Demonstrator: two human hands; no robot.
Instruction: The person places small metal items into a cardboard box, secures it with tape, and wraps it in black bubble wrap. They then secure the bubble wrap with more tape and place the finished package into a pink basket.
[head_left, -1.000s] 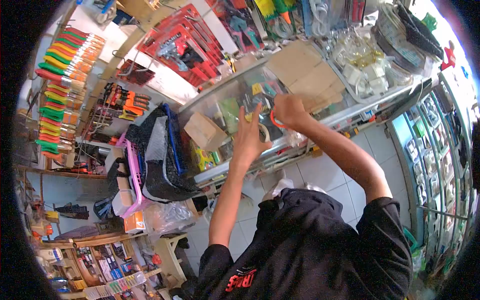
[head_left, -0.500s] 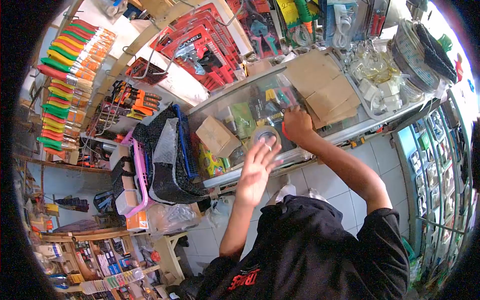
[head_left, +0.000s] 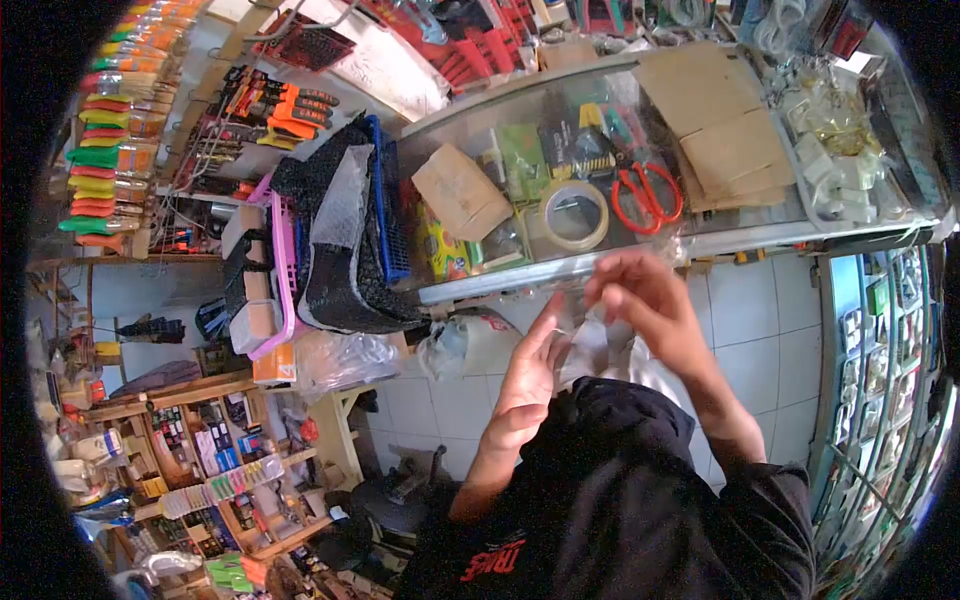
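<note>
My left hand (head_left: pixel 525 375) is raised in front of my black shirt, palm turned inward, fingers stretched and thumb apart. My right hand (head_left: pixel 655 315) hovers beside it near the counter's front edge, its fingers loosely bent and apart from the thumb. A pale, shiny patch shows between the two hands, too blurred to make out. Red-handled scissors (head_left: pixel 647 198) lie on the glass counter (head_left: pixel 440 292) just beyond my right hand. Left of the scissors rests a roll of clear tape (head_left: pixel 573 215), with a small brown cardboard box (head_left: pixel 461 192) further left.
Flat cardboard sheets (head_left: pixel 715 125) and a tray of small clear-bagged parts (head_left: pixel 835 150) occupy the counter's right side. A blue basket (head_left: pixel 388 200) and a pink basket (head_left: pixel 285 270) stand at its left. Paintbrushes (head_left: pixel 115 150) hang at far left; a glass-fronted rack (head_left: pixel 870 330) stands right.
My right hand has left the scissors on the counter and come back toward my body. My left hand has drawn back and lowered from the tape roll. The view has shifted.
</note>
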